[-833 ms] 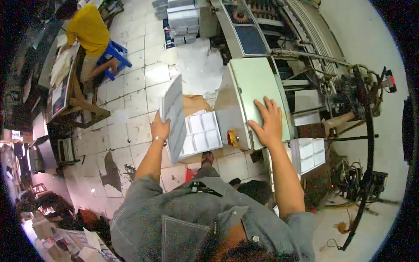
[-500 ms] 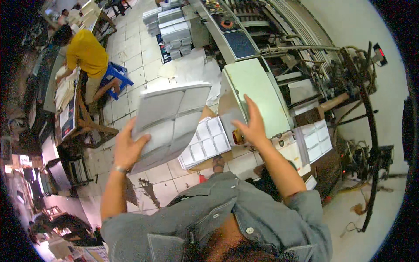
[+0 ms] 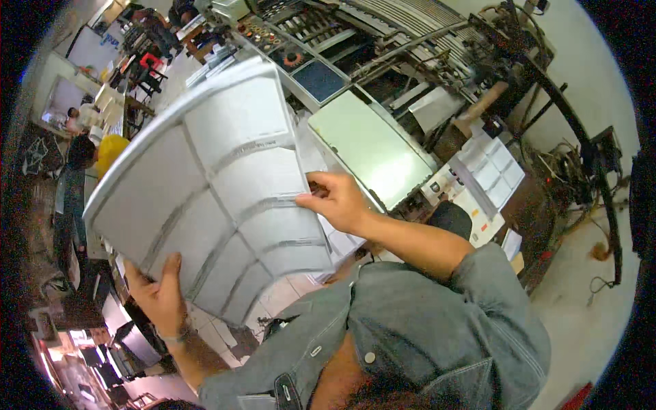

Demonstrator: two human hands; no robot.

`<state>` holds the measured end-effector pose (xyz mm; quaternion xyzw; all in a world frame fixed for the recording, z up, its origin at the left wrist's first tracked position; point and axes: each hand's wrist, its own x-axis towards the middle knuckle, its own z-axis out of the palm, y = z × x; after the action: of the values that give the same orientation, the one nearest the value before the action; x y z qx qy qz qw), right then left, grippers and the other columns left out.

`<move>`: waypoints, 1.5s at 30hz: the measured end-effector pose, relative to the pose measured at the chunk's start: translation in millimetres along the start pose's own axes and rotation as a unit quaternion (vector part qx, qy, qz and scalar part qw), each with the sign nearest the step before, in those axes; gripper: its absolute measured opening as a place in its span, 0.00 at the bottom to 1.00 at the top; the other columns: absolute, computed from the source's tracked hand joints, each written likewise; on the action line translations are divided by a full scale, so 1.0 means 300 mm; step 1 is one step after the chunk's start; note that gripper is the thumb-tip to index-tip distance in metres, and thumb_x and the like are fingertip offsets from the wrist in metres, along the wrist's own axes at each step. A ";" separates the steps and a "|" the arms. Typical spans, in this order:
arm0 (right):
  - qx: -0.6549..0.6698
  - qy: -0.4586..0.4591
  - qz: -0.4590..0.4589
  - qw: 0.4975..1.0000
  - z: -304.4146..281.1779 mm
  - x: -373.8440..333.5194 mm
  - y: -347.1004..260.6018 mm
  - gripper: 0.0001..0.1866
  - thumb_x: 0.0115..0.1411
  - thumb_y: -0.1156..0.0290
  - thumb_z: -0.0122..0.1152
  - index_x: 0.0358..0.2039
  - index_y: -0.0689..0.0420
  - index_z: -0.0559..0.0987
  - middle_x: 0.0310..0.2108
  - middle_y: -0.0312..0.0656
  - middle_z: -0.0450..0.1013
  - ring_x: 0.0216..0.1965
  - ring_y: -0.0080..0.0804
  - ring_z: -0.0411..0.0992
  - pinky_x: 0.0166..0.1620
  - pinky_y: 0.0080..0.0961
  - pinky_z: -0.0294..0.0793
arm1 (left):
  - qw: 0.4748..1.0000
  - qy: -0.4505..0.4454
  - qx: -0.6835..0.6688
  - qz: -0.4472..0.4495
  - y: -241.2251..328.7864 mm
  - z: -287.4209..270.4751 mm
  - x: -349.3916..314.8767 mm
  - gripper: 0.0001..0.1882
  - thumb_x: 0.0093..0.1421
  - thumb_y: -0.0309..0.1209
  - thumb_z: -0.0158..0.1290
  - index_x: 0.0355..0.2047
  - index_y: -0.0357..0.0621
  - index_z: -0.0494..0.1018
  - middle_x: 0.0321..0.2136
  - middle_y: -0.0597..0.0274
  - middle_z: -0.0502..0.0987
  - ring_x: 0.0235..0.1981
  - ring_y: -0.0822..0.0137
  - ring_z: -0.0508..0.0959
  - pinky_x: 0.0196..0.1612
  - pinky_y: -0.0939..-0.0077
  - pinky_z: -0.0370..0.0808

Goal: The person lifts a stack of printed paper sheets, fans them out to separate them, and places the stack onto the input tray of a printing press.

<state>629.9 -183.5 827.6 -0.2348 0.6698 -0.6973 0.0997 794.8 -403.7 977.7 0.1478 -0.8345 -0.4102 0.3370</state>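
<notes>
A thick sheaf of large pale sheets (image 3: pixel 249 113), marked off by grey bands into panels, is held up in front of me and bows in a curve. My left hand (image 3: pixel 160 294) grips its lower left edge, the thumb on the face and the other fingers behind. At the right edge my right hand (image 3: pixel 338 201) pinches the sheets between thumb and fingers. Part of a similar stack of printed sheets (image 3: pixel 342 244) shows low down behind the sheaf, which hides the rest.
Along the right runs a large printing machine with a pale green cover (image 3: pixel 372 150) and a dark curved bar (image 3: pixel 577 126). More panelled sheets (image 3: pixel 502 171) lie beside it. At the far left sits a person in yellow (image 3: pixel 108 152); a red stool (image 3: pixel 152 63) stands farther back.
My right hand, open and apart from the sheets before, now holds their right edge. The sheaf has risen closer and bends more. The view has turned left.
</notes>
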 end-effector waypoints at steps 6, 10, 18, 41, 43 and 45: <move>-0.096 0.008 -0.199 0.975 -0.093 0.019 -0.212 0.17 0.47 0.64 0.63 0.34 0.64 0.76 0.22 0.50 0.72 0.21 0.33 0.72 0.26 0.26 0.69 | 0.992 -0.009 -0.098 0.074 0.069 0.212 0.074 0.38 0.47 0.21 0.59 0.56 0.32 0.53 0.51 0.51 0.63 0.50 0.62 0.66 0.54 0.70 0.60; -0.179 -0.033 -0.128 0.975 -0.319 0.032 -0.307 0.14 0.49 0.72 0.63 0.35 0.66 0.76 0.27 0.40 0.75 0.28 0.20 0.71 0.32 0.18 0.70 | 0.969 -0.039 -0.220 0.103 0.025 0.287 0.200 0.31 0.46 0.18 0.57 0.51 0.33 0.59 0.45 0.55 0.68 0.43 0.66 0.70 0.47 0.74 0.68; -0.283 0.074 -0.122 0.948 -0.678 -0.084 -0.365 0.14 0.51 0.69 0.57 0.36 0.64 0.76 0.31 0.41 0.75 0.32 0.26 0.71 0.38 0.23 0.69 | 0.889 -0.202 -0.403 0.081 -0.028 0.512 0.356 0.28 0.43 0.17 0.58 0.47 0.38 0.63 0.39 0.60 0.72 0.41 0.67 0.72 0.44 0.71 0.70; -0.016 0.254 -0.088 0.963 -0.632 -0.110 -0.117 0.34 0.46 0.75 0.64 0.53 0.58 0.60 0.48 0.41 0.65 0.49 0.31 0.63 0.52 0.29 0.63 | 0.861 -0.233 -0.452 -0.006 -0.108 0.767 0.317 0.19 0.45 0.23 0.54 0.40 0.36 0.67 0.38 0.61 0.71 0.39 0.69 0.70 0.44 0.74 0.65; -0.041 0.235 -0.085 0.967 -0.630 -0.086 -0.114 0.30 0.48 0.76 0.62 0.52 0.58 0.61 0.45 0.41 0.67 0.47 0.31 0.64 0.48 0.29 0.67 | 0.880 -0.225 -0.419 0.000 -0.119 0.776 0.327 0.18 0.46 0.21 0.52 0.40 0.35 0.68 0.37 0.62 0.71 0.39 0.69 0.70 0.43 0.75 0.65; -0.022 0.238 -0.075 0.968 -0.622 -0.073 -0.102 0.27 0.50 0.76 0.61 0.50 0.58 0.62 0.43 0.41 0.68 0.46 0.32 0.66 0.47 0.29 0.68 | 0.912 -0.216 -0.349 0.016 -0.117 0.779 0.327 0.16 0.49 0.21 0.52 0.41 0.35 0.67 0.37 0.62 0.71 0.39 0.70 0.70 0.43 0.76 0.66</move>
<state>568.2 -5.4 854.7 -0.1134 0.6701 -0.7237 -0.1201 562.4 -340.0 891.6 -0.0847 -0.6931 -0.6916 0.1847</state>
